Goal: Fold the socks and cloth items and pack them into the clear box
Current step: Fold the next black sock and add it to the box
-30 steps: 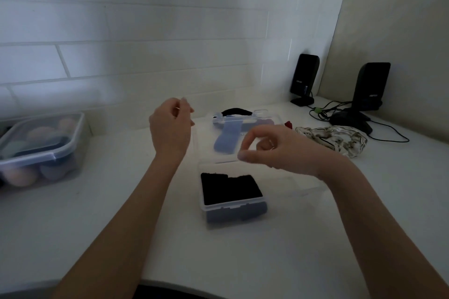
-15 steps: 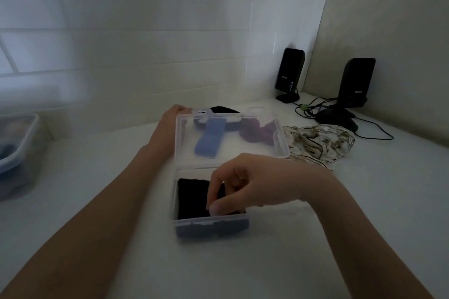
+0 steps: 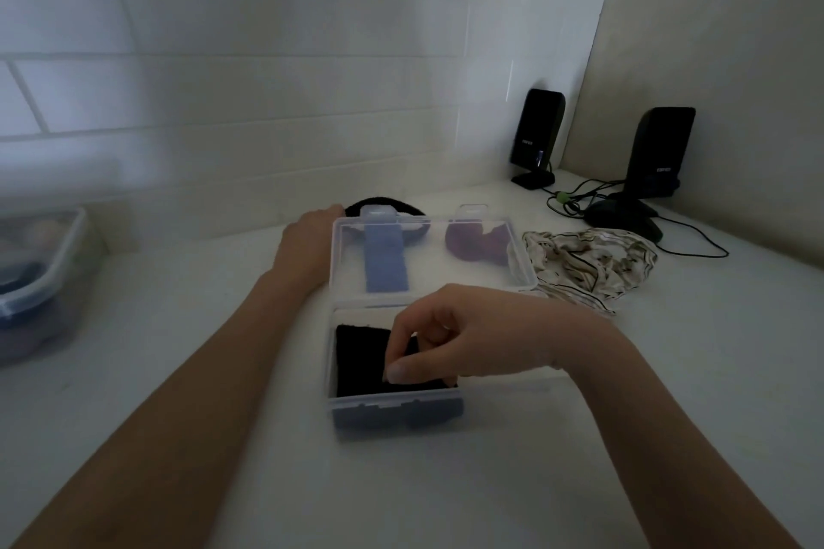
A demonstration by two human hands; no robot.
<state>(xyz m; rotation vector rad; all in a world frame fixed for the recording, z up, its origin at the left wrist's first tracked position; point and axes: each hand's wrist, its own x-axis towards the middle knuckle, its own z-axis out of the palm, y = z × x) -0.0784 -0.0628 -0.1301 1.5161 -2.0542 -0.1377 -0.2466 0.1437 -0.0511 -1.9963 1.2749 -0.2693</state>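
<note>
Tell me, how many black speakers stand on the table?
2: one speaker at the tiled wall in the far corner, the other speaker to its right by the beige wall. None seems hidden.

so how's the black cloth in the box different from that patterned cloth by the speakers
The black cloth is plain and dark; the patterned cloth is pale with dark lines and marks. The black cloth lies flat inside the clear box, under the right hand; the patterned cloth sits crumpled on the counter, right of the box, untouched. Both are soft fabric items.
</note>
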